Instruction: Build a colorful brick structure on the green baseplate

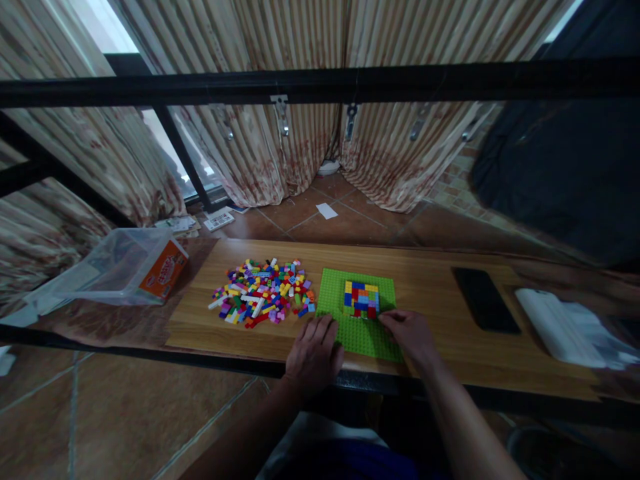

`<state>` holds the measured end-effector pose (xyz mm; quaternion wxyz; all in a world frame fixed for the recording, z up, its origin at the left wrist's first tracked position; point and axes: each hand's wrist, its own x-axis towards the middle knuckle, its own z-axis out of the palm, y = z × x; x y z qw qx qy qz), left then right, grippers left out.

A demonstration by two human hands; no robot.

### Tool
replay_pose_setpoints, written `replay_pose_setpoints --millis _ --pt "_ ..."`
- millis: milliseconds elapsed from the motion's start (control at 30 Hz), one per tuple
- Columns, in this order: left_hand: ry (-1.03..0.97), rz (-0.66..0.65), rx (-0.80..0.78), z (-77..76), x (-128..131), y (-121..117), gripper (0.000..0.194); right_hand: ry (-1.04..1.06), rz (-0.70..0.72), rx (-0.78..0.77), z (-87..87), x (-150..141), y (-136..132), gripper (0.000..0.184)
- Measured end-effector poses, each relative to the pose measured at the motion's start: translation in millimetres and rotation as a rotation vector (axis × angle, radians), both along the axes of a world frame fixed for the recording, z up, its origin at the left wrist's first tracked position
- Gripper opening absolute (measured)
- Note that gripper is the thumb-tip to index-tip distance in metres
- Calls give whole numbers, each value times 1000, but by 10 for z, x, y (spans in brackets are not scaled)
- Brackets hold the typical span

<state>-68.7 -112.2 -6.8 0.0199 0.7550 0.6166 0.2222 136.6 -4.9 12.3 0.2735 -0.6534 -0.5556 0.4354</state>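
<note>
A green studded baseplate (pixel 373 340) lies on the wooden board, with a block of multicoloured toy bricks (pixel 361 299) built up on its middle. My left hand (pixel 314 350) lies palm down at the baseplate's left front edge, fingers stretched out and holding nothing that shows. My right hand (pixel 406 330) is at the right side of the brick block, thumb and forefinger pinched together close to its lower right corner. Whatever sits between those fingertips is too small to make out. Left of the baseplate spreads a pile of loose toy bricks (pixel 265 292) in many colours.
The wooden board (pixel 430 287) carries a dark phone (pixel 486 300) on the right, beside a white package (pixel 557 327). A clear plastic bin (pixel 117 267) with an orange label stands at the left. A black metal bar (pixel 310 87) crosses in front of striped curtains (pixel 295 40).
</note>
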Motion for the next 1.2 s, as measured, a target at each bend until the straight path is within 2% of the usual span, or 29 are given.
replay_pose_setpoints --millis 467,867,1067,1200 --pt "9 12 -11 42 12 4 42 -47 36 59 -143 63 -24 33" --pt "-20 10 10 14 9 -10 42 -90 41 80 -102 56 -62 36" --pt "-29 16 12 44 12 -18 41 -200 86 128 9 0 -123 46" --pt "-29 10 27 2 10 -18 40 -404 93 208 20 -121 -203 56"
